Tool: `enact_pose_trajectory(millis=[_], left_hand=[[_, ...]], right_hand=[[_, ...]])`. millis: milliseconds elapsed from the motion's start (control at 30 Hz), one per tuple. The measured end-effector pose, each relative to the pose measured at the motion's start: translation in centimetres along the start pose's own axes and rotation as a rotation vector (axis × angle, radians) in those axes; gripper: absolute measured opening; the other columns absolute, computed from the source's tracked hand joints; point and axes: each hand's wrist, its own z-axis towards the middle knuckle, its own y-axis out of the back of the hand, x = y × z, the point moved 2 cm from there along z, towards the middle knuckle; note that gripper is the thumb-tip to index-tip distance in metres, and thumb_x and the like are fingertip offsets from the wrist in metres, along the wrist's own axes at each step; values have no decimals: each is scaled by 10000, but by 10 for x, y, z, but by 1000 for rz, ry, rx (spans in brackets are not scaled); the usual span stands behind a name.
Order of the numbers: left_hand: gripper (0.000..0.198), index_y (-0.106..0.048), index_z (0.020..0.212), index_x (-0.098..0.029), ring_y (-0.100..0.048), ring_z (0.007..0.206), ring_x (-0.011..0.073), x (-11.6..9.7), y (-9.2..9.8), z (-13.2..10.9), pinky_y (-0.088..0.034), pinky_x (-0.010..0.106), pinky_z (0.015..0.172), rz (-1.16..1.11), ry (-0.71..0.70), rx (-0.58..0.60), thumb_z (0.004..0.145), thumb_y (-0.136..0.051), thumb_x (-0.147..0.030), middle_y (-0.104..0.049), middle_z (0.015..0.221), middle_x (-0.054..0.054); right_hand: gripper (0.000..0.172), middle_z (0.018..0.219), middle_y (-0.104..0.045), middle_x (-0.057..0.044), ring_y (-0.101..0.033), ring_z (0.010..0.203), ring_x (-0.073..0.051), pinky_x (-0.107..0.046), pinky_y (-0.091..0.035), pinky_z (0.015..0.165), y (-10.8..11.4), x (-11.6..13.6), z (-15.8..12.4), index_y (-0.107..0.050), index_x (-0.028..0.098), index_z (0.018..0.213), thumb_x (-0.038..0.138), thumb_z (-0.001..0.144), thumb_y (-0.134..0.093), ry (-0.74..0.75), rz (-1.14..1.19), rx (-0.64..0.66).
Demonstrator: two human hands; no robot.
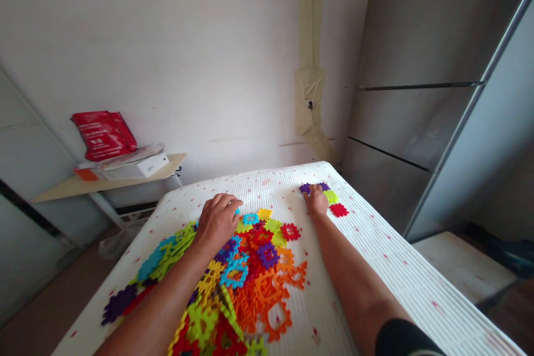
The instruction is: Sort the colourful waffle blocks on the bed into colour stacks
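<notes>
A heap of flat, colourful plastic interlocking tiles (246,278) lies on a white ribbed table (375,245). My left hand (217,219) rests on the far edge of the heap, fingers curled over a light blue tile. My right hand (316,200) reaches to the far right and presses on a purple tile (306,188); its fingertips are hidden. Beside it lie a lime green tile (332,196) and a red tile (339,210).
The table's right edge runs diagonally toward a grey cabinet panel (471,139). At the left, a low wooden shelf (104,178) carries a red bag (103,133) and a white box (137,167). A white wall stands behind.
</notes>
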Motion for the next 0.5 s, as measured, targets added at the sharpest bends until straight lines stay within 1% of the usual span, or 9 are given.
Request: enact_pose_trajectory(millis=[167,333,500], left_hand=[[202,-642,919,-219,-534,940,228,3,4,-3,-421,363,798,0,4,-19,755,-544,-152,-637,976,65],[219,-650,930,-204,-539,936,233,2,9,-3,-424,370,794,26,-3,-29,760,-528,-139,-639,974,69],[204,-651,928,-198,-544,931,231,4,22,-6,-434,367,798,22,3,-80,773,-523,-160,-644,962,68]], right_hand=[[318,1147,-557,-87,-597,850,-175,-260,-410,658,-3,-1,3,-550,196,1138,330,865,-456,-23,-21,40],[327,1138,-558,-94,-595,879,-178,-261,-410,679,-2,1,2,-535,195,1157,324,872,-440,-20,-33,65],[310,1130,-551,-112,-600,883,-191,-271,-422,683,0,3,2,-529,178,1119,336,868,-443,-25,-55,75]])
